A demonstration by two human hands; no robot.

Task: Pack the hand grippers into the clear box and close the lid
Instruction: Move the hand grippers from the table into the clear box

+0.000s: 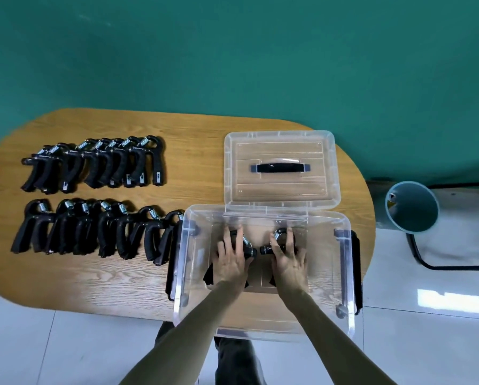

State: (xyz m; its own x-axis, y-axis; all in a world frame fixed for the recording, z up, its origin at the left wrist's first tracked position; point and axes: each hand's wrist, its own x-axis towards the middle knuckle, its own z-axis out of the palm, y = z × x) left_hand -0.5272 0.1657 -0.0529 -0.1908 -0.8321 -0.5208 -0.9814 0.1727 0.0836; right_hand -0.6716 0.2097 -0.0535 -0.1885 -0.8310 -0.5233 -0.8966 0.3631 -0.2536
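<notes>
The clear box (346, 273) stands open at the table's right front. Its clear lid (281, 143) with a dark handle lies flat on the table just behind it. Both my hands are down inside the box. My left hand (231, 259) lies spread over one black hand gripper (249, 250) on the box floor. My right hand (289, 259) lies spread over a second hand gripper (270, 249) beside it. On the table's left lie two rows of black hand grippers with steel springs, a back row (99, 163) and a front row (94, 232).
The oval wooden table (194, 168) stands against a green wall. Black side latches hang on the box's left (171, 270) and right (357, 273) walls. A round teal bin (412, 208) and a black-framed chair (455, 232) stand on the tiled floor to the right.
</notes>
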